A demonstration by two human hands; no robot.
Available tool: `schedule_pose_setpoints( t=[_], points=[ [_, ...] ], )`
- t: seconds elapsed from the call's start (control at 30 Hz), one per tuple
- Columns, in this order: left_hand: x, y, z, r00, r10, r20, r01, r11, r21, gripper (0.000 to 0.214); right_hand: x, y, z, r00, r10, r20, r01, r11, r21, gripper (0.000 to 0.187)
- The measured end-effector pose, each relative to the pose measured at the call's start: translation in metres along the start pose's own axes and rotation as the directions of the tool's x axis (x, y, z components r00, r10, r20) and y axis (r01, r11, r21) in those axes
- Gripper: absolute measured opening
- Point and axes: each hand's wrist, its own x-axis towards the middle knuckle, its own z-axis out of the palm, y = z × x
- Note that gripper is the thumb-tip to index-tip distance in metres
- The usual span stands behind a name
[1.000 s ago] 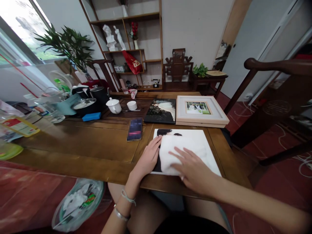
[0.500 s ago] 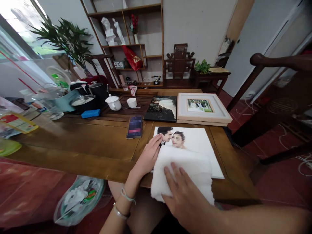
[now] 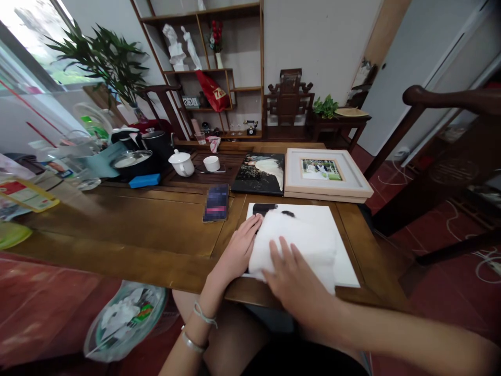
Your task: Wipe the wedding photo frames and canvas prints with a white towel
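In the head view, we have a rectangular white portrait print with a smooth surface [image 3: 341,256] lying flat on a brown wooden table [image 3: 164,224], close to its near edge. A folded white cloth with a soft pile [image 3: 313,245] covers much of the print and reaches slightly past its near edge.

Our left hand [image 3: 239,249] rests on the print's left side, fingers straight and close together, gripping nothing. Its fingertips lie at the cloth's edge; we cannot tell whether they touch it. Our right hand [image 3: 297,282] lies on the cloth, fingers extended and spread, pinching no fold. We cannot tell how hard it presses.

For cloth work on this surface, we judge these points important:
1. We brace the print with the left hand, since it may slide.
2. We spread light, even pressure through the flat right fingers.
3. We keep the cloth's folds smooth, so that no fingertip rubs the print directly.
4. We guard the corners, where the cloth could catch.

Readable writing is sparse. A glossy red bag on the shelves [image 3: 213,93] shows a "7"; its remaining marks are unclear. A small white block calendar [image 3: 190,102] shows "03", with a further character we cannot confirm. A clear container with yellow edges [image 3: 23,193] carries a red-and-yellow label, illegible here. The dark rectangular phone's [image 3: 216,203] screen is blurred; we read nothing from it.
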Motion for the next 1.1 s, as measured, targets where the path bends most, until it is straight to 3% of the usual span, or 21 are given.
schedule_pose_setpoints(
  t=[0.13, 0.23, 0.37, 0.47, 0.6, 0.7, 0.8, 1.1],
  points=[
    [0.0, -0.001, 0.0, 1.0, 0.016, 0.006, -0.016, 1.0, 0.011, 0.046, -0.024, -0.014, -0.023, 0.985, -0.16, 0.058, 0.146, 0.971, 0.191, 0.02],
    [0.0, -0.001, 0.001, 1.0, 0.015, 0.0, -0.015, 1.0, 0.014, 0.046, -0.017, 0.012, -0.031, 0.984, -0.075, 0.16, 0.024, 0.954, 0.3, 0.031],
    [0.0, -0.002, 0.003, 1.0, 0.019, -0.02, -0.018, 0.999, 0.028, 0.046, 0.02, 0.063, -0.023, 0.977, 0.089, 0.195, -0.142, 0.951, 0.276, 0.04],
    [0.0, -0.005, 0.005, 0.999, 0.031, -0.043, -0.028, 0.998, 0.052, 0.044, 0.055, 0.09, -0.012, 0.984, 0.067, 0.163, -0.125, 0.919, 0.374, 0.036],
    [-0.001, -0.007, 0.006, 0.998, 0.042, -0.054, -0.037, 0.996, 0.081, 0.044, 0.101, 0.102, -0.004, 0.992, -0.026, 0.123, -0.04, 0.863, 0.503, 0.031],
    [-0.001, -0.007, 0.005, 0.998, 0.03, -0.051, -0.025, 0.995, 0.098, 0.044, 0.118, 0.1, -0.005, 0.989, -0.049, 0.137, -0.03, 0.851, 0.524, 0.028],
    [-0.001, -0.006, 0.004, 0.998, 0.033, -0.051, -0.028, 0.994, 0.104, 0.044, 0.108, 0.104, -0.009, 0.984, -0.038, 0.173, -0.061, 0.843, 0.534, 0.027],
    [0.0, -0.004, 0.003, 0.999, 0.041, -0.033, -0.039, 0.996, 0.076, 0.047, 0.023, 0.153, -0.012, 0.967, 0.134, 0.217, -0.208, 0.908, 0.365, 0.038]
  ],
)
